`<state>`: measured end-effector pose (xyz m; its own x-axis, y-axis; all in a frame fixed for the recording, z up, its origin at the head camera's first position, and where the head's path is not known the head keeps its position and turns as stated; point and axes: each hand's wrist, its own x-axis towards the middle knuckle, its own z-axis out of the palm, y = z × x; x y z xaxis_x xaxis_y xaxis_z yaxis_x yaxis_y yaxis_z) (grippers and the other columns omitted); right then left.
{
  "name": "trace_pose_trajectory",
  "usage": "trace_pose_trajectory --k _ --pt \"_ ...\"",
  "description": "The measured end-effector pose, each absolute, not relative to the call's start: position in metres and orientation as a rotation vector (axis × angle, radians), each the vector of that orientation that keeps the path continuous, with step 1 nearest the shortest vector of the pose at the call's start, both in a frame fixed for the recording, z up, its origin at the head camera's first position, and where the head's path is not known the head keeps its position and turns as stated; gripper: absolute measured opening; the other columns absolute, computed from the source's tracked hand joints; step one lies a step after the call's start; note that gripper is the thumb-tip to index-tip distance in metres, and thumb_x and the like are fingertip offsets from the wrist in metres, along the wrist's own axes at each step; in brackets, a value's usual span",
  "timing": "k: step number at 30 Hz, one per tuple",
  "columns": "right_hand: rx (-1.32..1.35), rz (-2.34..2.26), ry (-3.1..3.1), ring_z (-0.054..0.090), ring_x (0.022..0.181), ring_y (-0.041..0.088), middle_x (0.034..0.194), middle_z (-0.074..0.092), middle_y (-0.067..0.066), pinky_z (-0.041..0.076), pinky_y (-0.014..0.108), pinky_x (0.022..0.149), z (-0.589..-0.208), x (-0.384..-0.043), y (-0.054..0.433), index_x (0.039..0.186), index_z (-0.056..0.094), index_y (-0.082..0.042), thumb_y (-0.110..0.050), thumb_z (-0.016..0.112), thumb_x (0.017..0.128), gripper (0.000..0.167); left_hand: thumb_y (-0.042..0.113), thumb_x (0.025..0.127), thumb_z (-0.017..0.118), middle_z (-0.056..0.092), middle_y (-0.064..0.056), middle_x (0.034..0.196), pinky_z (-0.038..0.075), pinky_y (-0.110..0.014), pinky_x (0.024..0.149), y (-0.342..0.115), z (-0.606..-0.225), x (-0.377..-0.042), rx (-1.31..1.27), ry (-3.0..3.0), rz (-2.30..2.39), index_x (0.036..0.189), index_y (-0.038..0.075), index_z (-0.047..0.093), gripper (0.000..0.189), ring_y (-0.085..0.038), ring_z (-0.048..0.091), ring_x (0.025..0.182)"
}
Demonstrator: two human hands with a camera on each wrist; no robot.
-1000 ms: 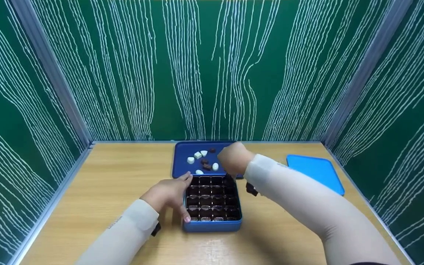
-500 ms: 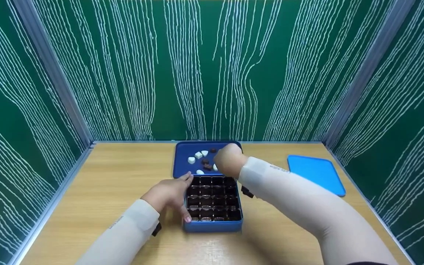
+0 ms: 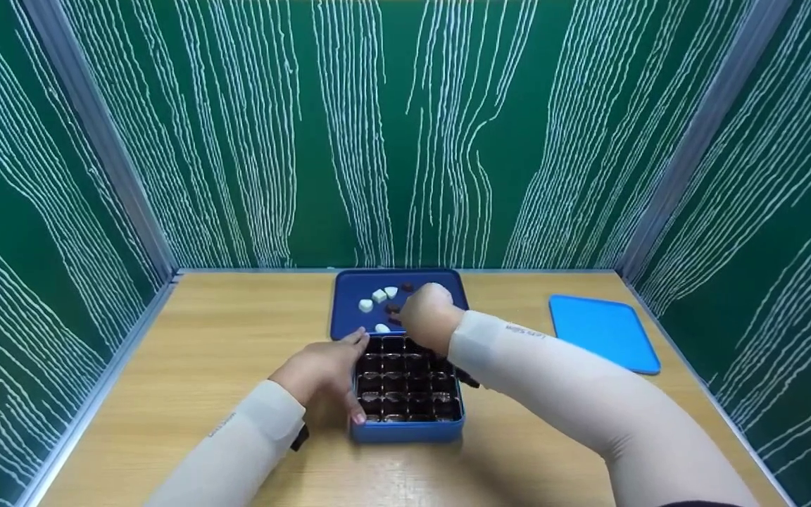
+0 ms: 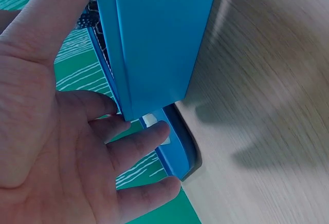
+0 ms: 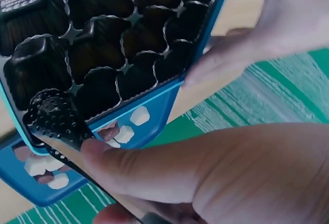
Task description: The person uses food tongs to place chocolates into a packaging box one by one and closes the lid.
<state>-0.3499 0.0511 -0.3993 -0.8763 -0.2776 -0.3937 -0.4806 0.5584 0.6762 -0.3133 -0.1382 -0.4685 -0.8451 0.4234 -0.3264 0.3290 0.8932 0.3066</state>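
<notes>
On the desk (image 3: pixel 236 324), a box (image 3: pixel 407 432) with a dark insert (image 3: pixel 405 396), tongs (image 5: pixel 54 116) over its far right corner.
Left hand (image 3: pixel 321 370), fingers spread, touches the box's side; right hand (image 3: pixel 434 318) grips the tongs, perhaps on nothing: I cannot tell. The box looks light and stiff, likely to slide, best braced by its walls; the insert seems flimsy.

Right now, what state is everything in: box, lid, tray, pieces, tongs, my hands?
Blue box: upright, open
Light blue lid: off, lying flat
Dark blue tray: flat, holding pieces
White pieces and brown pieces: loose, uncovered
Tongs: gripped; open or closed, can't tell
Left hand: spread, touching the box
Right hand: gripping the tongs
</notes>
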Motion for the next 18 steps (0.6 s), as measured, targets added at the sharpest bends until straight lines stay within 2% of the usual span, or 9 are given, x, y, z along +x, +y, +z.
trace_pose_trajectory --k 2,3,4,5,6,8,11,15,18 --pt "-0.691 1.189 2.6 0.054 0.064 0.015 0.079 0.065 -0.002 0.058 0.03 0.06 -0.394 -0.348 0.06 0.118 0.08 -0.021 -0.026 0.063 0.115 0.018 0.054 0.06 0.11 0.008 -0.003 0.194 0.04 -0.053 0.139 -0.138 -0.468 -0.312 0.554 2.669 0.335 0.183 0.013 0.018 0.159 -0.038 0.029 0.175" --pt "-0.728 1.18 2.627 0.045 0.058 0.013 0.071 0.056 -0.004 0.05 0.029 0.053 -0.391 -0.347 0.065 0.1 0.077 -0.018 -0.023 0.061 0.115 0.023 0.054 0.06 0.111 0.008 -0.003 0.194 0.04 -0.052 0.139 -0.138 -0.468 -0.312 0.554 2.668 0.335 0.183 0.012 0.018 0.159 -0.038 0.029 0.175" --pt "-0.762 1.149 2.671 0.038 0.055 0.012 0.065 0.047 -0.005 0.041 0.028 0.048 -0.388 -0.345 0.071 0.081 0.068 -0.016 -0.016 0.058 0.116 0.036 0.053 0.06 0.111 0.008 -0.004 0.194 0.04 -0.052 0.139 -0.138 -0.468 -0.312 0.554 2.667 0.337 0.183 0.012 0.018 0.159 -0.038 0.029 0.175" --pt "-0.777 1.127 2.698 0.033 0.054 0.011 0.062 0.04 -0.006 0.033 0.028 0.047 -0.384 -0.344 0.077 0.07 0.056 -0.018 -0.012 0.056 0.115 0.045 0.053 0.06 0.111 0.008 -0.004 0.194 0.04 -0.052 0.139 -0.138 -0.468 -0.311 0.554 2.666 0.34 0.183 0.011 0.018 0.159 -0.039 0.029 0.175" --pt "-0.797 1.107 2.715 0.031 0.054 0.011 0.061 0.036 -0.006 0.029 0.027 0.046 -0.379 -0.343 0.082 0.066 0.047 -0.017 -0.009 0.056 0.114 0.05 0.052 0.061 0.111 0.008 -0.003 0.194 0.04 -0.052 0.139 -0.138 -0.469 -0.311 0.549 2.664 0.347 0.183 0.012 0.017 0.159 -0.039 0.029 0.175" --pt "-0.822 1.013 2.769 0.032 0.053 0.009 0.059 0.036 -0.007 0.028 0.025 0.046 -0.369 -0.343 0.093 0.064 0.039 -0.018 -0.006 0.058 0.112 0.053 0.052 0.06 0.11 0.007 -0.003 0.194 0.039 -0.052 0.139 -0.138 -0.469 -0.31 0.543 2.665 0.355 0.183 0.012 0.017 0.16 -0.039 0.029 0.174" --pt "-0.759 0.85 2.808 0.038 0.056 0.009 0.063 0.041 -0.006 0.036 0.025 0.051 -0.353 -0.348 0.109 0.068 0.044 -0.017 -0.003 0.065 0.104 0.044 0.051 0.059 0.11 0.006 -0.002 0.194 0.039 -0.053 0.139 -0.138 -0.469 -0.31 0.535 2.665 0.363 0.183 0.011 0.017 0.16 -0.041 0.03 0.174" --pt "-0.635 0.698 2.869 0.047 0.063 0.013 0.072 0.053 -0.004 0.056 0.035 0.06 -0.34 -0.362 0.13 0.079 0.06 -0.015 -0.021 0.088 0.093 0.032 0.052 0.059 0.11 0.006 -0.002 0.194 0.039 -0.054 0.139 -0.139 -0.469 -0.309 0.53 2.662 0.365 0.183 0.011 0.017 0.16 -0.041 0.029 0.174" --pt "-0.562 0.747 2.896 0.052 0.066 0.016 0.075 0.062 -0.001 0.065 0.039 0.069 -0.343 -0.375 0.142 0.083 0.067 -0.014 -0.038 0.099 0.085 0.04 0.052 0.059 0.11 0.006 -0.002 0.194 0.038 -0.054 0.139 -0.14 -0.468 -0.31 0.529 2.663 0.362 0.183 0.011 0.016 0.161 -0.04 0.029 0.174"
